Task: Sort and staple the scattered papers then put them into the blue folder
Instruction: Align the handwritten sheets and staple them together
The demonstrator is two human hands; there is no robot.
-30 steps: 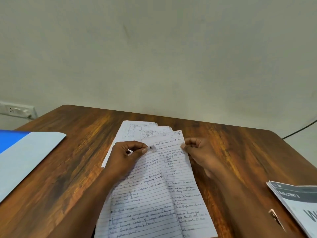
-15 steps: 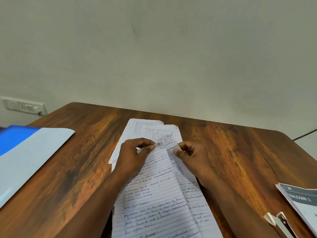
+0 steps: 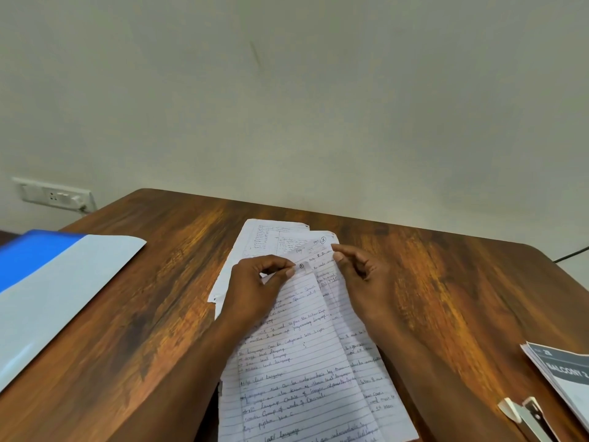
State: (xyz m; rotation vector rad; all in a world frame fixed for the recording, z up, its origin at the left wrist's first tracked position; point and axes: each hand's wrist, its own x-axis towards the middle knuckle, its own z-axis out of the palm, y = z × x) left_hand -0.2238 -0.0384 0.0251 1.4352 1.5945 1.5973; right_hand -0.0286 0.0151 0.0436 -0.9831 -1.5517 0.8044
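Several lined, handwritten papers [image 3: 306, 362] lie overlapped in the middle of the brown wooden table [image 3: 143, 314]. My left hand [image 3: 255, 285] pinches the top right corner of the uppermost sheet, marked with a circled 1. My right hand [image 3: 360, 275] rests on the sheet beside it, fingertips at its top edge, below a corner marked 3. More sheets [image 3: 267, 237] stick out behind. The open blue folder [image 3: 41, 282] lies at the table's left edge. A stapler [image 3: 526, 416] shows at the lower right.
A grey printed booklet [image 3: 561, 374] lies at the right edge next to the stapler. A wall socket [image 3: 54, 196] is at the left on the pale wall, and a black cable [image 3: 570, 255] runs behind the table's right corner.
My right hand has slid up and right along the second sheet, and more of that sheet and the one marked 3 now shows. My left hand keeps its pinch on the top sheet.
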